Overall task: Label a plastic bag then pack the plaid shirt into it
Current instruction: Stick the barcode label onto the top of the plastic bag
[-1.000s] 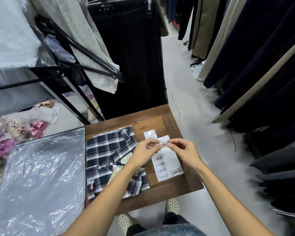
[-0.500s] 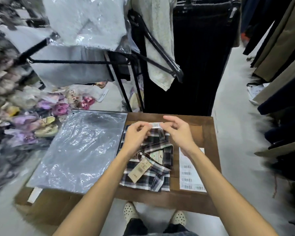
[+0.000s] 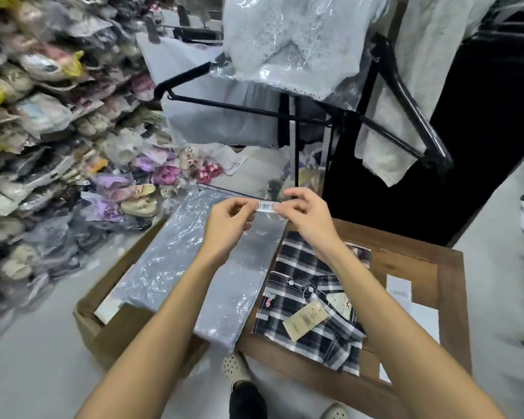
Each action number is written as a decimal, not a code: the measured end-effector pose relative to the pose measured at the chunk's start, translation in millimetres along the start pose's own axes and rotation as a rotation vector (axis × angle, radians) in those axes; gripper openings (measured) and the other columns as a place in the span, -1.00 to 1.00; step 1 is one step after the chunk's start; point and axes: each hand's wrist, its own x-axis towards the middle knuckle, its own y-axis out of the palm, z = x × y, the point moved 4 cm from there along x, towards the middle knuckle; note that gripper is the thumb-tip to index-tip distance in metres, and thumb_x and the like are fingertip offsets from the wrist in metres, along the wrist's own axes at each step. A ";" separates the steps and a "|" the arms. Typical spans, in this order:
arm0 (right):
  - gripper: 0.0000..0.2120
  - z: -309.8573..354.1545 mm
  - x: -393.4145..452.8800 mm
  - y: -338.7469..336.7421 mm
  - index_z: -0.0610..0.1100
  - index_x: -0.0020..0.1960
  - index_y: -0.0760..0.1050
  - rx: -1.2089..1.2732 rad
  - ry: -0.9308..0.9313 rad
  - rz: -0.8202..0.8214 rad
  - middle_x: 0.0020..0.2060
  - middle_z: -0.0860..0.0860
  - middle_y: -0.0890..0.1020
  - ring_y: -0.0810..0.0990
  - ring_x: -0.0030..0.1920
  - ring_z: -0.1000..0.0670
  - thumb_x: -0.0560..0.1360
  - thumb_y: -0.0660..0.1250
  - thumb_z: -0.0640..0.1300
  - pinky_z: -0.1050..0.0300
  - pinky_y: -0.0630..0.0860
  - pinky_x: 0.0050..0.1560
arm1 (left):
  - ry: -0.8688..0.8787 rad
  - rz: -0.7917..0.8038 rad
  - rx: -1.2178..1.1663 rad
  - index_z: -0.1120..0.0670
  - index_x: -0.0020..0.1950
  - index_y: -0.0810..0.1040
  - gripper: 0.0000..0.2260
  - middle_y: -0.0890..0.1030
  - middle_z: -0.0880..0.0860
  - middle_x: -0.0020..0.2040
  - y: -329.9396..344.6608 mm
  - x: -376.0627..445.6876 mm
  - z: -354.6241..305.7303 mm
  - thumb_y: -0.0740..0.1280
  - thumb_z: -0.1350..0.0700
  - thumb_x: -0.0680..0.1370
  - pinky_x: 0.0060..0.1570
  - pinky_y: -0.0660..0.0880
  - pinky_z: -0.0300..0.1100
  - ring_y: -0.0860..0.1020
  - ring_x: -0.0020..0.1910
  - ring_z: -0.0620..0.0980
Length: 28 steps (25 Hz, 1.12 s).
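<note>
A small white barcode label (image 3: 266,206) is pinched at its two ends between my left hand (image 3: 227,222) and my right hand (image 3: 307,217), just above the far right corner of the clear plastic bag (image 3: 194,261). The bag lies flat on top of an open cardboard box (image 3: 103,334). To its right, the folded black-and-white plaid shirt (image 3: 312,300) with a tan hang tag rests on the wooden table (image 3: 442,285), partly under my right forearm.
A sheet of barcode labels (image 3: 412,309) lies on the table's right side. Bagged shoes (image 3: 58,131) are piled at left. A black rack (image 3: 406,101) with hanging clothes stands beyond the table. My feet show below the table's near edge.
Both hands carried the peeled label leftward from over the label sheet, past the shirt, to the bag's far corner. The view swung left.
</note>
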 end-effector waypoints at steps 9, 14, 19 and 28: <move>-0.75 3.8 87.3 129.6 -0.05 0.10 0.56 -0.018 0.019 0.028 -0.24 0.01 0.71 0.66 -0.19 0.11 0.48 0.52 -0.23 0.12 0.58 0.02 | 0.101 -0.034 0.092 0.12 0.03 0.72 -0.86 0.65 -0.15 -0.33 -126.5 97.0 12.4 0.46 0.08 0.56 -0.24 0.45 -0.33 0.55 -0.32 -0.22; -0.72 -12.4 131.2 176.7 -0.06 0.08 0.55 -0.046 0.063 -0.033 -0.28 0.04 0.72 0.65 -0.21 0.11 0.45 0.55 -0.25 0.16 0.56 0.00 | 0.093 -0.009 0.107 0.12 0.04 0.73 -0.87 0.72 -0.09 -0.21 -171.3 150.6 28.5 0.49 0.10 0.54 -0.20 0.50 -0.38 0.62 -0.26 -0.26; -0.72 -32.5 179.1 220.7 -0.01 0.04 0.56 -0.092 0.090 -0.062 -0.30 0.04 0.73 0.68 -0.21 0.11 0.45 0.56 -0.27 0.02 0.61 0.07 | 0.073 0.041 0.137 0.03 0.00 0.72 -0.94 0.71 -0.18 -0.28 -208.8 213.9 55.8 0.48 0.11 0.54 -0.20 0.49 -0.38 0.61 -0.28 -0.30; -0.74 -117.1 240.1 238.3 -0.08 -0.05 0.50 -0.172 0.385 -0.262 -0.23 -0.13 0.70 0.63 -0.31 0.05 0.44 0.54 -0.32 0.04 0.60 -0.07 | -0.092 0.138 0.289 -0.12 -0.19 0.72 -0.91 0.74 -0.06 -0.29 -200.4 298.9 140.7 0.49 0.05 0.51 -0.06 0.64 -0.01 0.63 -0.34 -0.16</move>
